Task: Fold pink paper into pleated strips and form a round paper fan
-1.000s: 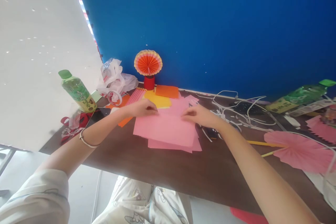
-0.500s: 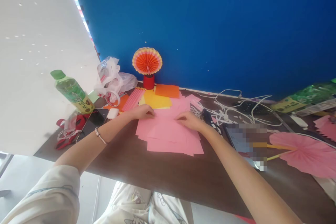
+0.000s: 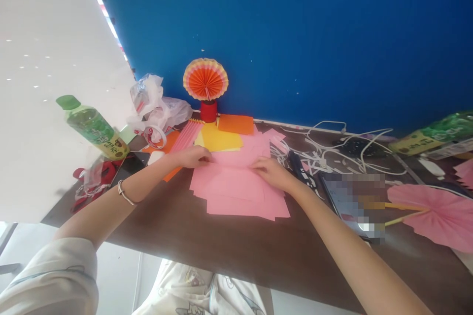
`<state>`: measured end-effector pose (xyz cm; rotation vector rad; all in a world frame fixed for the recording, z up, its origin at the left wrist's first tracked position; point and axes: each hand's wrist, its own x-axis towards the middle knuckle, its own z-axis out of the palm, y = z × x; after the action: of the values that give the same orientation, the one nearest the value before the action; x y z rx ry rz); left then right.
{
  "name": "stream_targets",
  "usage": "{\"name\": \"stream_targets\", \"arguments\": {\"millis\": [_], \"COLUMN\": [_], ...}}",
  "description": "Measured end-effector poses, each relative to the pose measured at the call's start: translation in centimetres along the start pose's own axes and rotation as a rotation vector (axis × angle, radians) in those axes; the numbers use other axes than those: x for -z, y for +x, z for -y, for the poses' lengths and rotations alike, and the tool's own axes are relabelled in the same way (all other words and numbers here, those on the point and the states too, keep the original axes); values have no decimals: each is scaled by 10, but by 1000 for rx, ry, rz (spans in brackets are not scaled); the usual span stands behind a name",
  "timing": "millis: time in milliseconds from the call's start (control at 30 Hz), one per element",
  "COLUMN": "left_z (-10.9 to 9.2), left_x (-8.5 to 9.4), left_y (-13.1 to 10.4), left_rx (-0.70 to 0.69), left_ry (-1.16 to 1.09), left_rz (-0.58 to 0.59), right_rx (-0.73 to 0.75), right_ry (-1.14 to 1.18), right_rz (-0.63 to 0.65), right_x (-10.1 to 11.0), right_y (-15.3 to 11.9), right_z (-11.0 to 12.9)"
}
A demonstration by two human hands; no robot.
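Note:
Several pink paper sheets (image 3: 236,197) lie in an overlapping pile on the dark table (image 3: 177,226). My left hand (image 3: 195,156) pinches the left end of a pink strip or fold that runs across the top of the pile. At its right end my right hand (image 3: 266,169) is closed on the pink paper, fingertips together. Yellow sheets (image 3: 220,138) and an orange piece (image 3: 235,124) rest on the pile's far part. Behind them a round orange, pink and yellow paper fan (image 3: 206,79) stands on a red holder (image 3: 209,111).
At left are a green bottle (image 3: 94,128), plastic bags (image 3: 148,96), a tape roll (image 3: 155,136) and a dark phone (image 3: 133,163). White cables (image 3: 364,150), a tablet (image 3: 343,206), a pink fan (image 3: 436,214) and another bottle (image 3: 436,133) lie at right.
My hands have moved slightly apart, and a raised pink edge now shows between them. The view has shifted a little; more orange paper shows below my left wrist.

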<state>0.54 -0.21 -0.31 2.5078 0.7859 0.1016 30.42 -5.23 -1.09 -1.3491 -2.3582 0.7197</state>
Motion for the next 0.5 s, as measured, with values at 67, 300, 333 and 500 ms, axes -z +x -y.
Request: {"name": "stream_targets", "arguments": {"millis": [67, 300, 333, 500], "left_z": [-1, -2, -2, -3], "left_x": [1, -1, -1, -3], "left_y": [-1, -5, -6, -10], "left_rx": [-35, -82, -90, -114], "left_ry": [0, 7, 18, 152], "left_rz": [-10, -33, -31, -8], "right_rx": [5, 0, 4, 32], "right_ry": [-25, -91, -100, -145], "right_rz": [10, 44, 46, 34], "right_x": [1, 4, 3, 0], "right_y": [0, -4, -5, -9], "right_z": [-1, -2, -3, -4]}}
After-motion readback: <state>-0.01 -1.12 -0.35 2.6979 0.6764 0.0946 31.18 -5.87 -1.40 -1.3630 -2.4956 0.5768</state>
